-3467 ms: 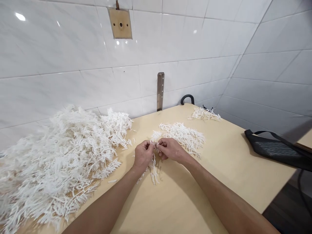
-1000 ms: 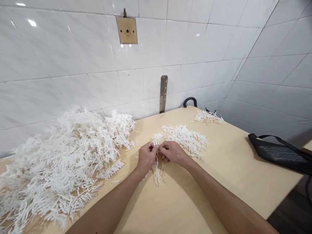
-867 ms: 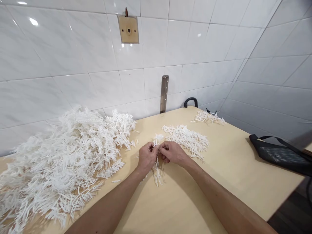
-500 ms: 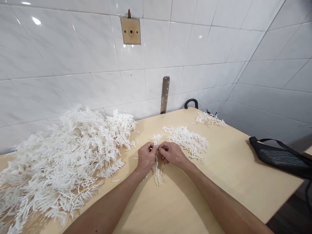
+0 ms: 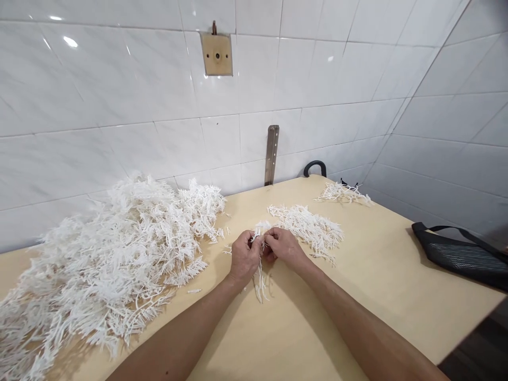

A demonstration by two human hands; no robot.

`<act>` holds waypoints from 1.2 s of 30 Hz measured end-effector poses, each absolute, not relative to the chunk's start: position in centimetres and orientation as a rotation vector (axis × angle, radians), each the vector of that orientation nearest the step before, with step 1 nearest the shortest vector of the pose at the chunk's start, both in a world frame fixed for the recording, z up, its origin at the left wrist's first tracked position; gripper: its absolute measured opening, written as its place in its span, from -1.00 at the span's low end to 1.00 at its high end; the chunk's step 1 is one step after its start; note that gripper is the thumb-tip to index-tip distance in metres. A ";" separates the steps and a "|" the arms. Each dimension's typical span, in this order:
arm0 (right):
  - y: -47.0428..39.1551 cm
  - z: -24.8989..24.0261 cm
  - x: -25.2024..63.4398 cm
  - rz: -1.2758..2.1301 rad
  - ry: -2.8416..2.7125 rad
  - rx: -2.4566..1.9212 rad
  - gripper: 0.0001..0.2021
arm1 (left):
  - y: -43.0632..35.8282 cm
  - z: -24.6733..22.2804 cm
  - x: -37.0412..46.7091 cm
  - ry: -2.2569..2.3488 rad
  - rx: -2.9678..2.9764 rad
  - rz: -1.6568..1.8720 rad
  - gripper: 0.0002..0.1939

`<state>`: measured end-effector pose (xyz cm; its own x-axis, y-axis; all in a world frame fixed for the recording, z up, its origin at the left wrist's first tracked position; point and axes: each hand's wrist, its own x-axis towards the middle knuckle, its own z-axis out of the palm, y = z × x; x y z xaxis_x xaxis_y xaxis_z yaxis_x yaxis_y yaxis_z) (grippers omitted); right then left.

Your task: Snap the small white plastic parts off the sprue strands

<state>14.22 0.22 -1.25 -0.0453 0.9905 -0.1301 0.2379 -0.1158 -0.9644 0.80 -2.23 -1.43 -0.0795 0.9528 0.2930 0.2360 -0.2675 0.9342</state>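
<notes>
Near the middle of the table, my left hand (image 5: 246, 256) pinches a small bundle of white branching sprigs (image 5: 260, 283), whose thin stems hang below the fingers. Its tufted tops poke out above the thumb. My right hand (image 5: 283, 245) meets the left at the bundle, thumb and index finger pressed together on it; the exact spot they grip is partly hidden. Just beyond my right hand lies a flat pile of similar white sprigs (image 5: 313, 227). A big heap of white branching sprigs (image 5: 130, 254) covers the left side.
The tan table (image 5: 381, 286) meets a white tiled wall. A smaller sprig cluster (image 5: 345, 193) lies at the far right corner, near a black curved handle (image 5: 315, 165). A black mesh bag (image 5: 456, 256) rests on the right edge. A metal bracket (image 5: 272, 155) stands against the wall.
The view has shifted slightly, so everything sits a little further right. My right fingers have moved closer in against the left thumb at the bundle.
</notes>
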 end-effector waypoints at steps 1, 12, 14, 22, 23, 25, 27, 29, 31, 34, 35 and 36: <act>0.3 -1.3 14.5 1.234 -1.356 -1.426 -0.98 | -2.2 -1.4 0.8 1.306 1.496 1.396 -0.73; -0.4 0.5 16.3 1.148 -1.646 -1.369 -0.62 | -1.8 -1.4 0.6 1.287 1.399 1.392 -0.73; -0.5 0.2 16.0 1.258 -1.658 -1.348 -0.62 | -1.8 -1.4 0.5 1.294 1.421 1.389 -0.73; -0.4 -0.3 15.7 1.228 -1.661 -1.377 -0.80 | -1.8 -1.2 0.6 1.325 1.409 1.370 -0.69; -0.5 -0.3 15.7 1.195 -1.678 -1.388 -0.82 | -1.8 -1.2 0.6 1.330 1.408 1.370 -0.69; -0.5 -0.3 15.6 1.126 -1.717 -1.398 -0.84 | -1.8 -1.3 0.6 1.340 1.420 1.374 -0.68; -0.5 -0.3 15.4 1.058 -1.758 -1.397 -0.84 | -1.7 -1.4 0.6 1.354 1.441 1.376 -0.68; -0.6 -0.3 15.4 0.981 -1.788 -1.396 -0.85 | -1.8 -1.4 0.6 1.369 1.461 1.372 -0.68; -0.6 -0.3 15.4 0.909 -1.803 -1.391 -0.85 | -1.8 -1.3 0.6 1.377 1.469 1.371 -0.69; -0.7 0.0 15.4 0.875 -1.817 -1.392 -0.84 | -1.8 -1.3 0.6 1.377 1.480 1.370 -0.68; -0.8 0.1 15.4 0.881 -1.826 -1.395 -0.84 | -1.8 -1.4 0.6 1.377 1.483 1.368 -0.68; -0.8 0.2 15.4 0.882 -1.836 -1.396 -0.83 | -1.8 -1.4 0.6 1.379 1.485 1.366 -0.68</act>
<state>15.43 -0.81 0.17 -0.2127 0.9717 0.1032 0.5265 0.2030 -0.8256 0.55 -1.77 -1.44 -0.1136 0.9648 0.2373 0.2464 -0.2040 0.9475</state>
